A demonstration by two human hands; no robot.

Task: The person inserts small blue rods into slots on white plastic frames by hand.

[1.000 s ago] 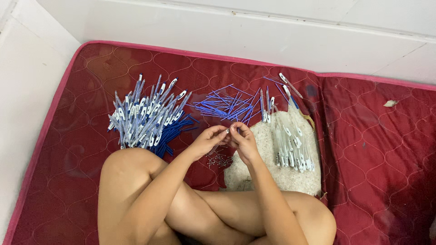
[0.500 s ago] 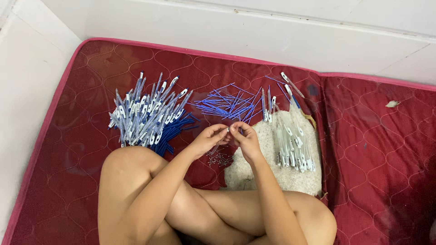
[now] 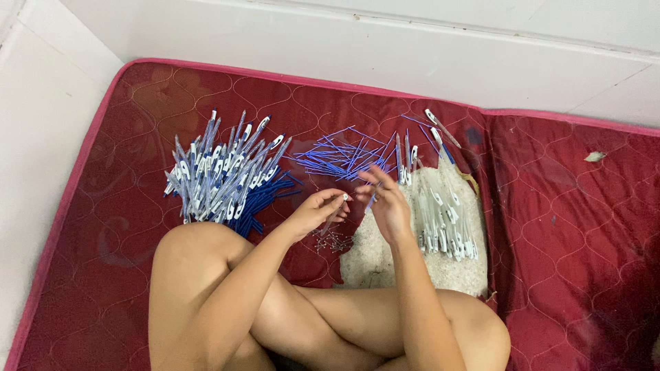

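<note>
I see my left hand [image 3: 317, 209] with its fingers pinched on a small pen part; a white tip shows just at the fingertips, and the barrel itself is too slim for me to make out clearly. My right hand [image 3: 387, 203] sits just across from it, fingers closed around a thin blue refill [image 3: 371, 200] whose long axis slants down and toward the left fingers. The two hands nearly meet, the refill's lower end pointing at the part in the left, so the right hand is the nearer one to that refill.

Just below the left fingers lies a little cluster of small dark springs or tips [image 3: 333, 240] on the red mattress [image 3: 564, 227]. Beyond the fingers, toward the wall, a loose fan of blue refills [image 3: 337, 154] is spread out. To the right of the right hand, clear pen barrels with white clips [image 3: 443, 220] rest on a pale cloth [image 3: 371, 261]. Well to the left of the left hand is the heap of assembled blue pens [image 3: 223, 178].
</note>
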